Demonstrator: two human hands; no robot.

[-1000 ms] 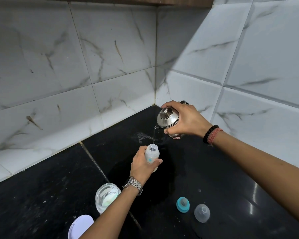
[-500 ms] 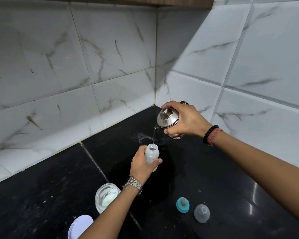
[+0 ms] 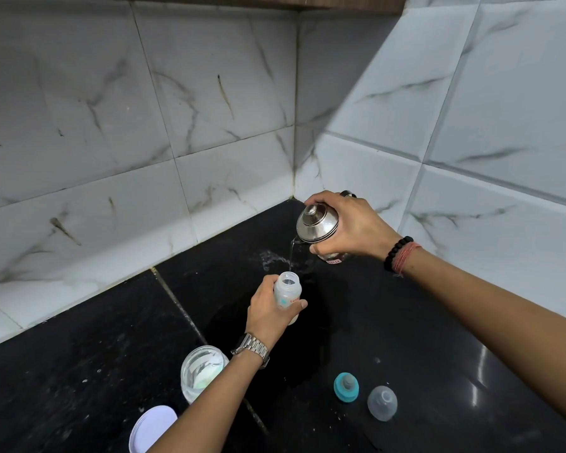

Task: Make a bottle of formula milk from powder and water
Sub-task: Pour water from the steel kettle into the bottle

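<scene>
the right hand (image 3: 350, 228) was wrapped around a tilted steel jug (image 3: 317, 225), lidded, from whose lip a thin stream of water (image 3: 290, 256) fell into the open mouth of the baby bottle (image 3: 286, 294). the left hand (image 3: 268, 313) was closed around that bottle, which stood upright near the middle of the black counter (image 3: 79, 371), below and left of the jug.

the counter ended at marble-patterned wall tiles (image 3: 111, 142) on the far left side and on the right, meeting in a corner just behind the jug, so the room behind the right hand was tight. a dark cabinet edge (image 3: 275, 0) ran along the top. the near counter lay open between the forearms, and a wet smear showed on the stone beneath the stream.

the bottle was small, translucent white, with teal and orange print partly hidden by the fingers (image 3: 299, 305); its neck was bare. its teal ring with teat (image 3: 346, 386) and clear cap (image 3: 382, 403) lay side by side, apart, on the counter nearer the camera and to the right. an open powder jar (image 3: 201, 371) stood just beside the left forearm, its white lid (image 3: 152, 426) lying nearer still.
</scene>
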